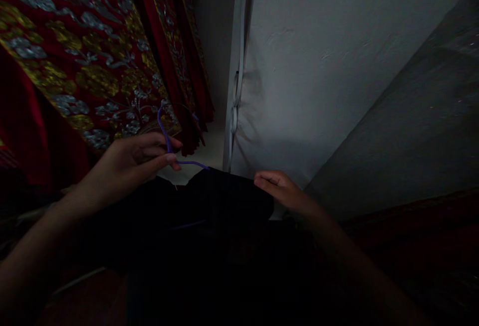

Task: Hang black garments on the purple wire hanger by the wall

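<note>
My left hand (147, 159) pinches a purple cord (162, 126) between thumb and fingers. Above the hand the cord rises and bends over; a thin dark arc runs on from it to the right, too faint to make out. A second length of the cord leaves the fingertips toward the right, over the dark lap (232, 191). My right hand (276, 186) is at the right side of the lap, its fingers curled closed. Whatever may be inside those fingers is hidden. Lower on the lap a faint purple strand (187, 225) shows.
Red cloth embroidered in gold and silver (101, 67) hangs at the left. Ahead stands a pale wall (299, 77), with a white cable (235, 96) tied along its corner. Darker sheeting or wall (404, 126) is at the right. The light is very dim.
</note>
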Motion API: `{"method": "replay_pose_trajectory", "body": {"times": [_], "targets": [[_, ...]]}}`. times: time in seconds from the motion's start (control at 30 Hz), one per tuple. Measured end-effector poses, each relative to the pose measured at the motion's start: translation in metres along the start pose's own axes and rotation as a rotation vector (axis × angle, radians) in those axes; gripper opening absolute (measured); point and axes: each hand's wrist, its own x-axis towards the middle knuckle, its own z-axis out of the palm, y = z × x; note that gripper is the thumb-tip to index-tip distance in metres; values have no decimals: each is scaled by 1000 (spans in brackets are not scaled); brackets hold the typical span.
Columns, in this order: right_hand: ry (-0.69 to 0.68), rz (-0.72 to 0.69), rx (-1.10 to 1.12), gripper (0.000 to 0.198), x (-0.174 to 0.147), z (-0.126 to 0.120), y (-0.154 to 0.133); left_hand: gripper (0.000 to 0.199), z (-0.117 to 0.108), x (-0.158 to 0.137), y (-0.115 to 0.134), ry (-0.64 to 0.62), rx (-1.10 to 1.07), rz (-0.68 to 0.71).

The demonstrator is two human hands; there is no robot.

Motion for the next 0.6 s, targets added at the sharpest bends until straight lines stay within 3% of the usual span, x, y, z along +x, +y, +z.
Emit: {"method": "replay_pose_trajectory", "body": {"times": [0.13,0.2,0.27,0.3,0.37,0.5,0.6], "targets": [[396,-24,271,48,21,-11,-21,45,19,12,-24,403,-18,172],[566,-108,328,46,43,-21,-34,50,31,11,-35,606,128,298],[665,-179,344,42,63,-33,-44,46,45,7,-46,682,308,408],[707,-200,350,40,70,-39,-47,43,53,4,-52,645,366,462],[800,-223,378,37,74,-51,-46,41,71,-3,-63,430,401,516],[998,-176,447,31,48,-60,-23,57,114,-17,-77,-81,312,333],[1010,-82,458,33,24,-54,-4,62,141,-23,-82,-243,328,285]]}}
